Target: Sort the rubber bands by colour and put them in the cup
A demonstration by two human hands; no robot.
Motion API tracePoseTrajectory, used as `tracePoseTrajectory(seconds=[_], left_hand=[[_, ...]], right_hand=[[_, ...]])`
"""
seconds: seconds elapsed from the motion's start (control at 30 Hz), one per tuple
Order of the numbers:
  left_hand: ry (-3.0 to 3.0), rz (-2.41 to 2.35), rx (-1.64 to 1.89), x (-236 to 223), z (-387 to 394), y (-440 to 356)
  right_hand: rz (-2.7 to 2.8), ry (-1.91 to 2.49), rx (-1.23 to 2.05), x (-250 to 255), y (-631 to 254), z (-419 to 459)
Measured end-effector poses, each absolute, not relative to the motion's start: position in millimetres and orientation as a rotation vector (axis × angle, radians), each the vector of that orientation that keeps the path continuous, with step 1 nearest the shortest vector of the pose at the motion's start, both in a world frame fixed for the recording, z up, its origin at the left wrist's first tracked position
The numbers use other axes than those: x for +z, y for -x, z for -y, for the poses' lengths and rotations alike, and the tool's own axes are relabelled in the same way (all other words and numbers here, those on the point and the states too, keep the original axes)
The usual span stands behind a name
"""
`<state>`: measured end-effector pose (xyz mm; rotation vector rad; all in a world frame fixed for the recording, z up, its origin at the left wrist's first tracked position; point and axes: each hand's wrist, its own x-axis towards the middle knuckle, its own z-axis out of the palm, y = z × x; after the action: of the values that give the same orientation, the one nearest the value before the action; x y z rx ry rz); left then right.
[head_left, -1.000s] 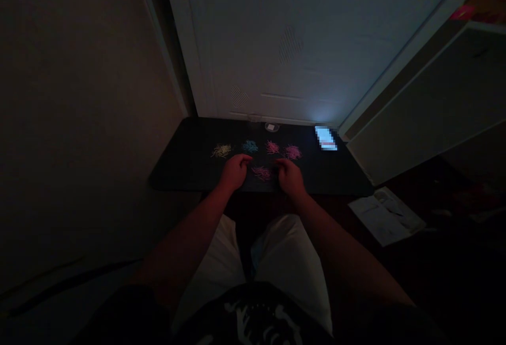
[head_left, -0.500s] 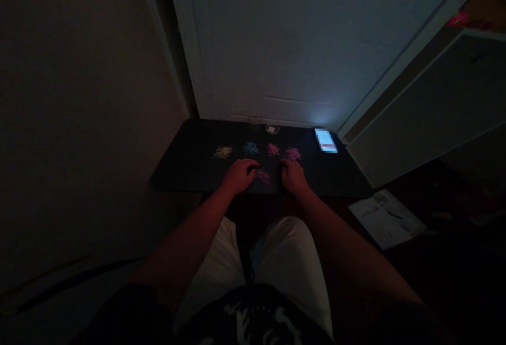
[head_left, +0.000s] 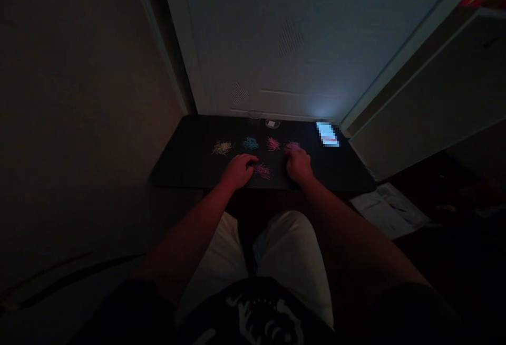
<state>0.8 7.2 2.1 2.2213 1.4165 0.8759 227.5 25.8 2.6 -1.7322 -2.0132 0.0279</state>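
My left hand rests on the dark table, its fingers curved and its thumb apart from the forefinger, at the left edge of a loose purple pile of thin short strips. My right hand reaches over the near side of another pinkish-purple pile, fingers curled down onto it. Whatever they pinch is too small and dark to make out. In the same back row lie a pink pile, a blue pile and a pale yellow pile.
A lit phone leans at the back right. At the rear edge are a clear cup and a small round clear dish with a white square. A pale panel rises behind. Papers lie lower right. The room is dim.
My right hand has moved right and forward, from between the piles onto the right-hand purple pile. My left hand stays beside the front pile. The view has tilted slightly.
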Motion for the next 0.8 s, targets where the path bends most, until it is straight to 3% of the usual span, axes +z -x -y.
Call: tracePoseTrajectory(seconds=[0.33,0.57,0.8], left_hand=[[-2.305,-1.333,0.873,2,-6,-2],[-2.346,-1.332,0.839,2,-6,-2],[-2.278,-1.412,0.85,1,-8,-2]], right_hand=[[2.263,1.113,0.398,-1,-205,-3],[2.193,1.242,0.4,-4,-190,-11],[1.825,1.342,0.722,2,-184,-20]])
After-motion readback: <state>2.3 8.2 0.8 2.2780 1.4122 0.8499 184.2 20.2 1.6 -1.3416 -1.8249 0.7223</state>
